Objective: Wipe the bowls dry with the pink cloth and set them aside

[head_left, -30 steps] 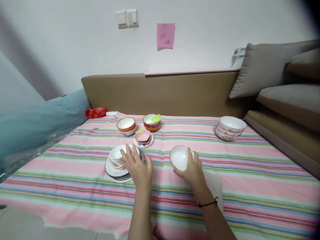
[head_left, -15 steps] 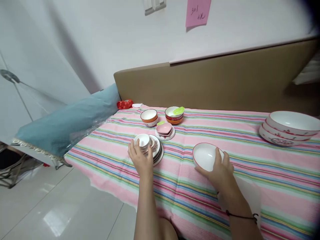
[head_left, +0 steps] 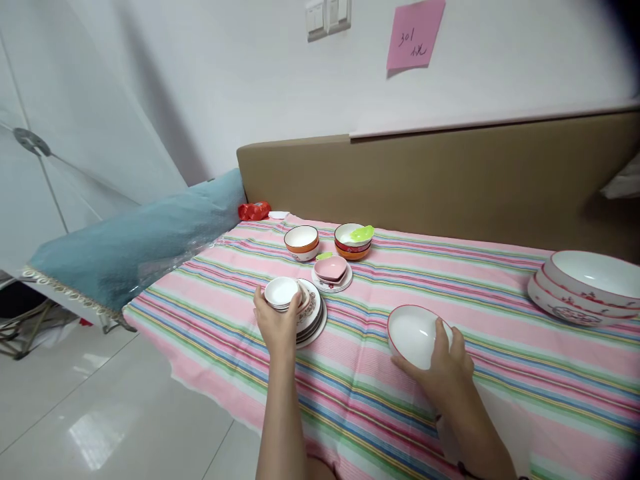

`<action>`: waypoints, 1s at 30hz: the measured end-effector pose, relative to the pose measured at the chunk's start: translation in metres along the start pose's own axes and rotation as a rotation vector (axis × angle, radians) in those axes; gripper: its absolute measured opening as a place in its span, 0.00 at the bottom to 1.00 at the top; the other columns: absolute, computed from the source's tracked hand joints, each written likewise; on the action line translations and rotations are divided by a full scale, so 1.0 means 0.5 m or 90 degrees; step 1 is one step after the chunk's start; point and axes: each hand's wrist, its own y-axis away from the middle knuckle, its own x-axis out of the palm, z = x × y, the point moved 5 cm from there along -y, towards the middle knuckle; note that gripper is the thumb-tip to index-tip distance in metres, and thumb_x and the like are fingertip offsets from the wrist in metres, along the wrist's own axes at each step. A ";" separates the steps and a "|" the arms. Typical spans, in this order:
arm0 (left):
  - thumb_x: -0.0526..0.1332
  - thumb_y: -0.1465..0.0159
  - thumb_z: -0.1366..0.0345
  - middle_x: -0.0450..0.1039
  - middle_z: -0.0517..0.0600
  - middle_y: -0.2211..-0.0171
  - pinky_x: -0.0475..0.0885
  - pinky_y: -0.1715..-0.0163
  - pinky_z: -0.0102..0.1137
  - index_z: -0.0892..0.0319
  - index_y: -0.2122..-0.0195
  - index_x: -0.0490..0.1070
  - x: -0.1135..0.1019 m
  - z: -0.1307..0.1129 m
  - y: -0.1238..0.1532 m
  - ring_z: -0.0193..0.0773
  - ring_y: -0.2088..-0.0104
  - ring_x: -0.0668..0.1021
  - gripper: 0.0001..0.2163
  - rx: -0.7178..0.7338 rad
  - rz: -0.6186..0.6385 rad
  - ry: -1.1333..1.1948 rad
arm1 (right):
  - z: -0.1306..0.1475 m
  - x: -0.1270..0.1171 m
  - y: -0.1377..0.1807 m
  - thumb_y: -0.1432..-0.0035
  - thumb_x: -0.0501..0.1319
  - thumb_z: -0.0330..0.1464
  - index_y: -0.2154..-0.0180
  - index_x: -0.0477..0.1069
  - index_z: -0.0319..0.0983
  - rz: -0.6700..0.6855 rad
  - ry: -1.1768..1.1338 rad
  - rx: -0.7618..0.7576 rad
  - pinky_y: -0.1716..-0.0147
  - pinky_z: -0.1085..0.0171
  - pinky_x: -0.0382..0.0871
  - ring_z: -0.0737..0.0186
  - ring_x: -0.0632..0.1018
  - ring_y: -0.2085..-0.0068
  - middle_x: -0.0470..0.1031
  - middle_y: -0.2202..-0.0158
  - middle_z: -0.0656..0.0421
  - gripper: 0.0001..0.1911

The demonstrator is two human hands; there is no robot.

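Red-rimmed bowl [head_left: 411,335]: directly ahead and to the left of the right hand [head_left: 447,367], in contact with it. Mouth upward, white inside. Right hand gripping it at the near right side, thumb along the near rim, fingers bent at the right edge.

Small white bowls [head_left: 281,291], nested: within the curve of the left hand [head_left: 275,328]. Left hand gripping them, fingers around the left side, thumb on the right. Cannot tell if lifted clear of what is below. Pale dish [head_left: 305,297] just right of them, beside the thumb.

Plate stack [head_left: 317,327]: below and right of the left hand, partly hidden by it; brown pattern on the top plate. Well apart from the red-rimmed bowl, bare striped cloth [head_left: 370,360] between.

Farther back: pink dish [head_left: 330,268] on small plates [head_left: 346,281]. Behind that, orange bowl [head_left: 309,245] at left, atop a white one; at right, bowl stack [head_left: 353,253] with green spoon [head_left: 363,233] on top.

Far right: large bowls [head_left: 583,297], stacked, red floral marks. White sheet [head_left: 505,413] under the right forearm. At the back, red package [head_left: 255,211] and brown panel [head_left: 425,187].
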 end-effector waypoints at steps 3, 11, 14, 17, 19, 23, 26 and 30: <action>0.68 0.48 0.53 0.64 0.60 0.41 0.63 0.43 0.42 0.60 0.37 0.53 0.003 0.004 -0.001 0.52 0.41 0.68 0.40 0.017 0.004 0.002 | -0.003 0.000 0.000 0.61 0.61 0.61 0.36 0.47 0.35 -0.002 -0.010 -0.005 0.49 0.38 0.60 0.27 0.61 0.41 0.50 0.38 0.37 0.59; 0.69 0.50 0.55 0.64 0.58 0.41 0.63 0.42 0.41 0.58 0.39 0.56 0.010 0.004 -0.001 0.51 0.41 0.67 0.39 0.011 0.013 -0.014 | 0.008 -0.011 0.006 0.60 0.61 0.60 0.35 0.47 0.33 0.013 0.001 0.014 0.46 0.39 0.58 0.27 0.59 0.40 0.48 0.36 0.37 0.59; 0.69 0.50 0.53 0.67 0.58 0.42 0.63 0.43 0.41 0.59 0.40 0.59 0.008 0.004 0.001 0.51 0.42 0.69 0.38 0.000 0.004 -0.004 | 0.004 -0.007 0.004 0.60 0.61 0.61 0.36 0.47 0.32 0.020 0.007 0.005 0.46 0.38 0.57 0.26 0.60 0.41 0.47 0.37 0.35 0.59; 0.69 0.50 0.53 0.69 0.58 0.45 0.64 0.44 0.41 0.59 0.41 0.61 0.009 0.007 0.003 0.51 0.44 0.70 0.36 -0.008 -0.007 0.004 | -0.003 -0.001 0.002 0.61 0.60 0.62 0.36 0.47 0.35 0.016 -0.001 -0.010 0.48 0.37 0.59 0.26 0.59 0.40 0.48 0.37 0.35 0.59; 0.69 0.50 0.52 0.70 0.57 0.46 0.65 0.45 0.41 0.57 0.42 0.62 0.010 0.010 0.004 0.50 0.45 0.71 0.35 -0.014 -0.012 0.013 | -0.006 0.000 0.002 0.61 0.60 0.62 0.36 0.47 0.36 0.014 -0.005 -0.010 0.49 0.37 0.60 0.26 0.58 0.40 0.49 0.37 0.36 0.58; 0.68 0.50 0.51 0.71 0.56 0.46 0.65 0.45 0.41 0.56 0.43 0.64 0.013 0.015 0.004 0.50 0.45 0.71 0.34 -0.012 -0.020 0.022 | -0.003 -0.002 0.003 0.60 0.61 0.60 0.36 0.48 0.36 0.008 0.004 0.003 0.48 0.38 0.60 0.27 0.58 0.39 0.48 0.37 0.36 0.57; 0.69 0.50 0.52 0.71 0.55 0.46 0.65 0.45 0.40 0.56 0.43 0.64 0.015 0.015 0.005 0.50 0.46 0.71 0.34 -0.010 -0.021 0.024 | -0.004 0.001 0.002 0.61 0.61 0.62 0.36 0.48 0.34 0.027 0.010 0.010 0.48 0.38 0.60 0.26 0.58 0.40 0.48 0.37 0.36 0.59; 0.69 0.50 0.53 0.71 0.56 0.47 0.66 0.47 0.39 0.57 0.42 0.64 0.014 0.015 0.006 0.49 0.47 0.72 0.35 -0.019 -0.028 0.033 | -0.007 0.003 0.001 0.60 0.61 0.61 0.36 0.48 0.34 0.013 0.012 -0.003 0.48 0.39 0.60 0.27 0.58 0.39 0.47 0.37 0.36 0.59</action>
